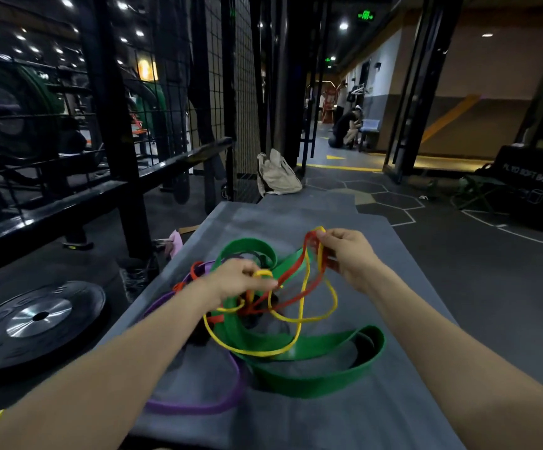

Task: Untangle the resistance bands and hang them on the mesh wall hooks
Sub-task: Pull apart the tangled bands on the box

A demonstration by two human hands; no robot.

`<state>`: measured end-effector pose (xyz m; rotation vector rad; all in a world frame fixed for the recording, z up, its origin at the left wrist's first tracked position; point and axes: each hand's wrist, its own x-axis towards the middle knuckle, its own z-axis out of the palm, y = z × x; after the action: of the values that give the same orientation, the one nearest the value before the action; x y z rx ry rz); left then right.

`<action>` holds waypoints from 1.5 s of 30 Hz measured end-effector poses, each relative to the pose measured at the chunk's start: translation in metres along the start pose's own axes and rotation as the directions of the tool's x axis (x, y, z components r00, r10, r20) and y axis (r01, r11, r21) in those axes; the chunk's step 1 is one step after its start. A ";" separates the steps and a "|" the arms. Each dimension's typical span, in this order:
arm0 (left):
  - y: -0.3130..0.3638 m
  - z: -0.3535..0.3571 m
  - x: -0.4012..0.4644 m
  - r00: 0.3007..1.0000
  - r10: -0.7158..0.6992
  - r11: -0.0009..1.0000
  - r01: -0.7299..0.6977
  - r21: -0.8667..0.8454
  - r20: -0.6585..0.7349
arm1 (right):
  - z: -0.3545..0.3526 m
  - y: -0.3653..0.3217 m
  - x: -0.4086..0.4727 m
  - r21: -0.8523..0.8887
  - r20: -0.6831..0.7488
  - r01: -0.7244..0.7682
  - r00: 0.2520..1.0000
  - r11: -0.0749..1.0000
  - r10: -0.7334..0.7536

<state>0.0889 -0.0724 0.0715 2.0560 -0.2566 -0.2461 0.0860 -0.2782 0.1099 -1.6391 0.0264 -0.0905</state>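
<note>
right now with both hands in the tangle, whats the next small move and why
Probably draw the yellow band up and away with the right hand, which pinches it together with the red band. The left hand grips another yellow loop, and the yellow still weaves through the green band.

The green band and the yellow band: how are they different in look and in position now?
The green band is wide and flat; the yellow band is thin like a cord. The green band lies on the grey mat, held by neither hand; the yellow band is lifted, pinched by the left hand and the right hand. Both are loops caught in one tangle.
</note>
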 end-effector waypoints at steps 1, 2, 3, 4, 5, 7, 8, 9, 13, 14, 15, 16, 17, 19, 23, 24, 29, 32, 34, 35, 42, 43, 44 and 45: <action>0.003 -0.006 0.000 1.000 -0.007 0.988 0.004 -0.155 -0.017 | -0.001 0.005 0.000 -0.014 0.002 -0.020 1.000 1.000 0.020; 0.007 -0.012 0.001 0.999 -0.009 0.968 -0.004 -0.252 -0.049 | -0.002 0.012 0.001 -0.024 0.007 -0.042 0.999 0.999 0.043; 0.011 -0.017 0.003 0.996 -0.012 0.949 -0.017 -0.313 -0.092 | -0.003 0.018 0.001 -0.025 0.011 -0.072 0.997 0.997 0.072; 0.015 -0.021 0.004 0.990 -0.014 0.930 -0.037 -0.366 -0.138 | -0.004 0.025 0.002 -0.036 0.019 -0.101 0.995 0.994 0.101; 0.022 -0.022 0.004 0.982 -0.016 0.909 -0.065 -0.412 -0.189 | -0.005 0.030 0.002 -0.092 0.026 -0.114 0.993 0.989 0.117; 0.035 -0.022 0.004 0.949 -0.017 0.891 -0.128 -0.435 -0.315 | -0.010 0.037 0.004 -0.498 0.016 -0.095 0.993 0.862 0.119; 0.043 -0.022 0.004 0.929 -0.002 0.896 -0.162 -0.413 -0.370 | -0.011 0.037 0.004 -0.721 -0.004 -0.075 0.995 0.689 0.104; 0.050 -0.021 0.004 0.915 0.025 0.901 -0.196 -0.387 -0.403 | -0.010 0.036 0.005 -0.851 -0.011 -0.045 0.998 0.523 0.068; 0.081 -0.013 0.003 0.946 0.071 0.910 -0.191 -0.368 -0.315 | 0.013 0.019 -0.003 -0.722 0.202 0.184 0.978 0.667 -0.051; 0.088 -0.011 0.002 0.960 0.050 0.916 -0.154 -0.370 -0.275 | 0.021 0.015 -0.007 -0.567 0.301 0.196 0.953 0.800 -0.021; 0.097 -0.009 0.002 0.969 0.019 0.915 -0.116 -0.385 -0.247 | 0.028 0.011 -0.010 -0.465 0.396 0.205 0.918 0.861 -0.005; 0.104 -0.010 0.001 0.972 -0.021 0.898 -0.083 -0.431 -0.232 | 0.032 0.011 -0.013 -0.447 0.473 0.224 0.881 0.866 0.016; 0.110 -0.012 0.002 0.971 -0.066 0.864 -0.059 -0.500 -0.229 | 0.034 0.011 -0.016 -0.487 0.530 0.252 0.846 0.836 0.054; 0.114 -0.024 0.005 0.957 -0.151 0.761 -0.047 -0.647 -0.247 | 0.032 0.020 -0.018 -0.589 0.574 0.285 0.806 0.756 0.143; 0.097 -0.041 0.005 0.914 -0.267 0.717 -0.024 -0.697 -0.306 | 0.006 0.046 -0.023 -0.656 0.590 0.214 0.744 0.724 0.314; 0.094 -0.039 0.006 0.910 -0.277 0.730 -0.009 -0.683 -0.308 | 0.003 0.051 -0.023 -0.670 0.573 0.201 0.752 0.715 0.326; 0.107 -0.015 0.013 0.934 -0.258 0.790 0.057 -0.611 -0.246 | 0.024 0.045 -0.022 -0.565 0.453 0.184 0.884 0.804 0.117; 0.116 -0.004 0.015 0.948 -0.224 0.817 0.056 -0.574 -0.227 | 0.045 0.039 -0.019 -0.502 0.482 0.288 0.876 0.816 -0.012; 0.110 0.000 0.019 0.948 -0.205 0.854 0.053 -0.518 -0.242 | 0.042 0.038 -0.012 -0.559 0.397 0.310 0.914 0.769 -0.079; 0.103 0.000 0.023 0.947 -0.189 0.893 0.056 -0.447 -0.260 | 0.035 0.038 -0.005 -0.599 0.338 0.252 0.940 0.760 -0.045; 0.067 -0.001 0.030 0.975 -0.207 0.881 0.221 0.418 -0.080 | -0.043 0.023 0.025 -0.867 -0.020 -0.095 0.988 0.490 0.156; 0.062 0.002 0.034 0.976 -0.206 0.934 0.219 0.283 -0.073 | -0.048 0.023 0.028 -0.852 -0.023 -0.115 0.983 0.511 0.183; 0.057 0.006 0.039 0.979 -0.191 0.973 0.199 0.117 -0.075 | -0.051 0.025 0.031 -0.813 -0.044 -0.156 0.977 0.560 0.208; 0.053 0.012 0.045 0.983 -0.163 0.986 0.161 -0.040 -0.084 | -0.052 0.029 0.036 -0.750 -0.082 -0.203 0.973 0.629 0.216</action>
<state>0.1241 -0.1199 0.1096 2.0515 -0.0314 -0.2581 0.1190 -0.3343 0.0860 -2.4769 0.2811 0.1405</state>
